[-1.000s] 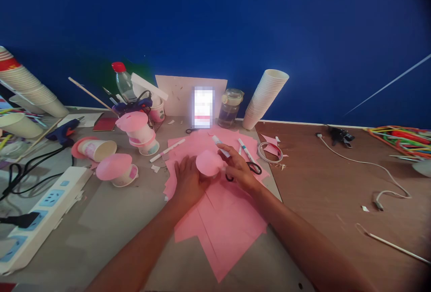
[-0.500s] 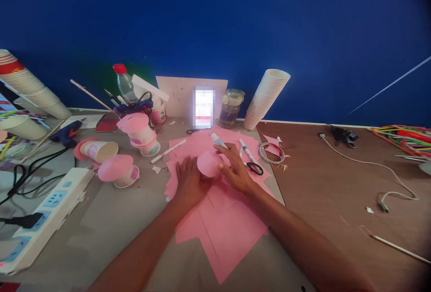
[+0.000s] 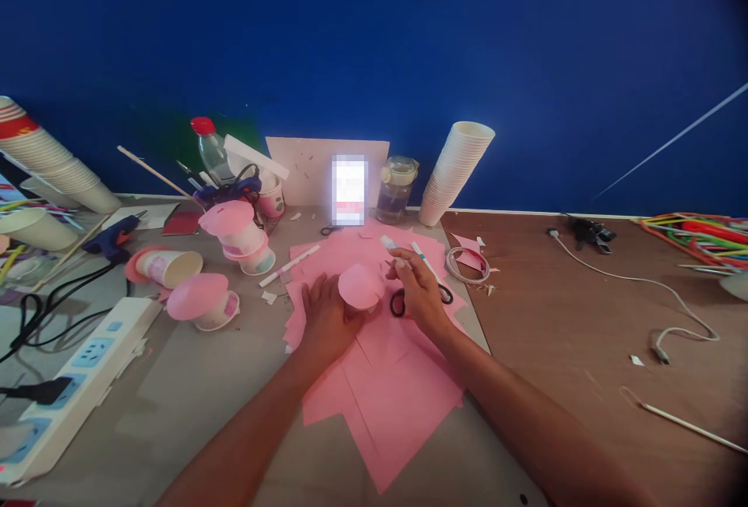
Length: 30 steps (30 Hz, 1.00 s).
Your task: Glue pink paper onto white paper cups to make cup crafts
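- The step in hand looks to be fixing or settling the pink paper round [image 3: 359, 286], which sits at the middle of the pink sheets [image 3: 389, 429], between both hands; what lies beneath it is mostly hidden.
- The left hand [image 3: 328, 316] rests against the near left side of the round, fingers spread and bent, thumb tucked low; whether they grip something under it, I cannot tell.
- The right hand [image 3: 419, 287] is just to the right, apart from the round, thumb and forefinger pinched on a white tube [image 3: 388, 243], probably glue.
- The scissors [image 3: 398, 304] lie partly behind the right hand, loops showing on either side.
- At the left stand cups topped with similar rounds, one nearer [image 3: 199, 295] and a stacked pair [image 3: 227, 219], so this piece seems to be of their kind.
- The next move likely calls for a steady left hand and a light right touch, since pressing the paper's rim could tilt it.
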### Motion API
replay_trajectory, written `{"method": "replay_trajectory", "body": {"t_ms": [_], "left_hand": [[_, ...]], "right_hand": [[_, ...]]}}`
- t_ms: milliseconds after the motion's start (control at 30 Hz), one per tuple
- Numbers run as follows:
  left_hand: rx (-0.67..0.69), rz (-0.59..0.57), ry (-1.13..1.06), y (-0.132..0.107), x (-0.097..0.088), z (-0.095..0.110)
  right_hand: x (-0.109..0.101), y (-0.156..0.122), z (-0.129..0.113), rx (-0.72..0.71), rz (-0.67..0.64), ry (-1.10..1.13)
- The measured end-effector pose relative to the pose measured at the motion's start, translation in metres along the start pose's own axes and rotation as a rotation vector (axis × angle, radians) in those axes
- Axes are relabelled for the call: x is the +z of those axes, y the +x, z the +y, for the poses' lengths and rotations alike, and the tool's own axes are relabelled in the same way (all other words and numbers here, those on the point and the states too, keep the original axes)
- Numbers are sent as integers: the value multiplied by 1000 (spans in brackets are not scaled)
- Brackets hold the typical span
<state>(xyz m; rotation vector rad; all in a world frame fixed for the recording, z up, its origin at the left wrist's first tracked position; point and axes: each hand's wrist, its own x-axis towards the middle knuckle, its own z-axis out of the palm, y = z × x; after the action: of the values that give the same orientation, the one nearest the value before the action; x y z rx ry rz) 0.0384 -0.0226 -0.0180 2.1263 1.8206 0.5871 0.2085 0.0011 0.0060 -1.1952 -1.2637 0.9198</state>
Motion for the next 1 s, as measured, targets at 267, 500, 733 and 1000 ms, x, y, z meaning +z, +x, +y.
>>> {"method": "replay_trajectory", "body": {"t_ms": [267, 500, 733, 1000], "left_hand": [[-3, 8, -4, 0, 0, 0], [-5, 13, -17, 0, 0, 0], [-14, 21, -24, 1, -2, 2], [-6, 1, -34, 2, 0, -2]], "right_hand": [[0, 2, -2, 94, -13, 353], [-3, 4, -2, 179, 16, 488], [-4, 5, -1, 197, -45, 529], [-3, 3, -2, 205, -69, 457]]}}
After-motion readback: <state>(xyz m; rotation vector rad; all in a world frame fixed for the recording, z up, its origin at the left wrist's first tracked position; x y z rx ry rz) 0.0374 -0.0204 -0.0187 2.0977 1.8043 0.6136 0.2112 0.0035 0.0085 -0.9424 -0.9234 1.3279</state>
